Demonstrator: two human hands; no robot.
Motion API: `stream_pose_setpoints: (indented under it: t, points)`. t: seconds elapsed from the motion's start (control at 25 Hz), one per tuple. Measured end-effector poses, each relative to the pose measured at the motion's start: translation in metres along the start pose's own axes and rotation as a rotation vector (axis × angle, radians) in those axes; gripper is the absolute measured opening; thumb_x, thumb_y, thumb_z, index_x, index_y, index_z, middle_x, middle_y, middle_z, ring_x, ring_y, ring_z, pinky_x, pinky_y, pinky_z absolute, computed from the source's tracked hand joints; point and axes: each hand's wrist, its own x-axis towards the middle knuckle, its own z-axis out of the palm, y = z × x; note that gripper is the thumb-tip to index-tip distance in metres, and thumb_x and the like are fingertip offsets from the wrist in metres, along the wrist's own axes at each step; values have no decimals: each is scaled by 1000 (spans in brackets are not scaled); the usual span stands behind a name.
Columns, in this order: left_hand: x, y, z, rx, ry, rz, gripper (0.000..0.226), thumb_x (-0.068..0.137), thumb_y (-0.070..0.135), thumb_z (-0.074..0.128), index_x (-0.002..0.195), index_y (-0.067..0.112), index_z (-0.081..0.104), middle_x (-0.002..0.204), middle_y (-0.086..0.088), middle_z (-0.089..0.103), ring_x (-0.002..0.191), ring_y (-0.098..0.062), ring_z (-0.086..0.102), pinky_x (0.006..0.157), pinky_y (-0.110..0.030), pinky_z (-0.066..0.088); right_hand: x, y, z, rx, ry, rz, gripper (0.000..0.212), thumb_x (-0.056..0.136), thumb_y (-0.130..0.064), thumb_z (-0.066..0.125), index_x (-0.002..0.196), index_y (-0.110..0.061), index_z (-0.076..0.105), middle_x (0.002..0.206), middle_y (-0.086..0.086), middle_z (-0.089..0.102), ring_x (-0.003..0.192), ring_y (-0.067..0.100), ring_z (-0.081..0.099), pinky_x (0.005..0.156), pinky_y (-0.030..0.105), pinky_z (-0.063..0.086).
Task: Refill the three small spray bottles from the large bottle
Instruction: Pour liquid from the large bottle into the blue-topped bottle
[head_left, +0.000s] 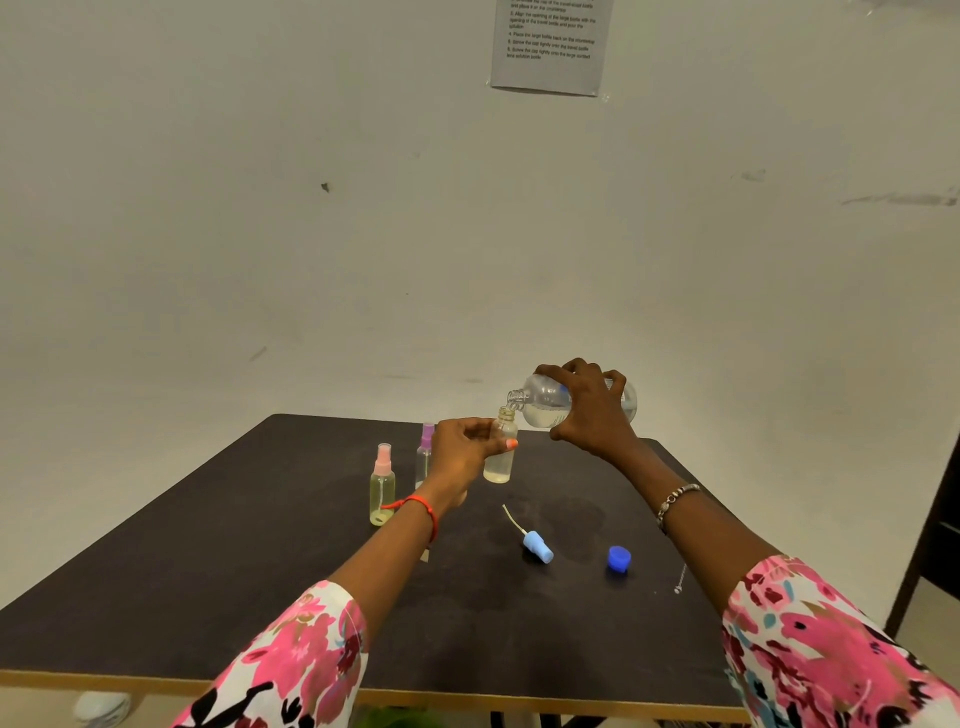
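Note:
My left hand (462, 452) grips a small clear bottle (501, 457) with its top off, lifted above the dark table (208, 571). My right hand (589, 410) holds the large clear bottle (545, 405) tipped on its side, its open neck right over the small bottle's mouth. A little pale liquid sits in the small bottle's bottom. A pink-topped spray bottle (383, 486) stands upright on the table to the left. Behind my left hand a purple-topped spray bottle (425, 452) stands partly hidden.
A light blue spray head with its dip tube (535, 543) lies on the table near the middle. A dark blue cap (619, 559) rests to its right. A printed sheet (550, 44) hangs on the wall. The table's front edge runs near my sleeves.

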Motion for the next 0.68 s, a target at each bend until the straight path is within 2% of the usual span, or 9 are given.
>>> stream_pose_setpoints:
  t: [0.12, 0.48, 0.68]
  points:
    - [-1, 0, 1, -8, -2, 1, 42, 71, 3, 74, 111, 1, 62, 113, -15, 66, 101, -23, 60, 97, -42, 48, 0, 0, 0, -4, -9, 3, 74, 61, -15, 75, 127, -27, 45, 118, 8, 49, 114, 25, 42, 99, 42, 18]
    - [-2, 0, 1, -1, 2, -4, 42, 71, 5, 73, 112, 2, 62, 115, -15, 65, 108, -27, 60, 99, -44, 47, 0, 0, 0, -17, -13, 5, 74, 60, -15, 75, 128, -27, 45, 119, 8, 49, 115, 24, 42, 99, 41, 17]
    - [-3, 1, 1, -22, -8, 8, 40, 71, 2, 73, 110, 0, 63, 112, -16, 66, 97, -20, 61, 94, -39, 49, -1, -1, -1, 3, -7, 7, 74, 60, -13, 74, 127, -27, 46, 118, 8, 49, 114, 24, 42, 100, 41, 16]
